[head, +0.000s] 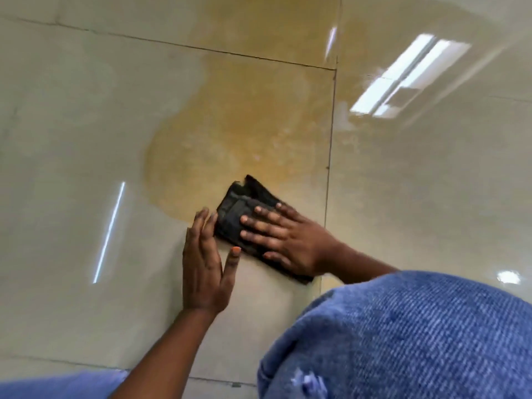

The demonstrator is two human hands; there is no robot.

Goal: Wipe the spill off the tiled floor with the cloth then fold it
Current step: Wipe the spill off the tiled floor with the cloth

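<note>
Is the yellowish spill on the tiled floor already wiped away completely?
No, a wide yellowish spill still spreads across the beige tiled floor beyond the dark folded cloth under the right hand.

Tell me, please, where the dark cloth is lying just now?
In the head view the cloth lies on the tiled floor at the near edge of the yellowish spill, under the right hand, with the left hand beside it.

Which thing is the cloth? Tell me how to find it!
Look at the shiny tiled floor and find the big yellowish spill spreading across it. At the spill's near edge lies the cloth, with the right hand pressed flat on it and the left hand beside it. It is the only black thing there.
</note>
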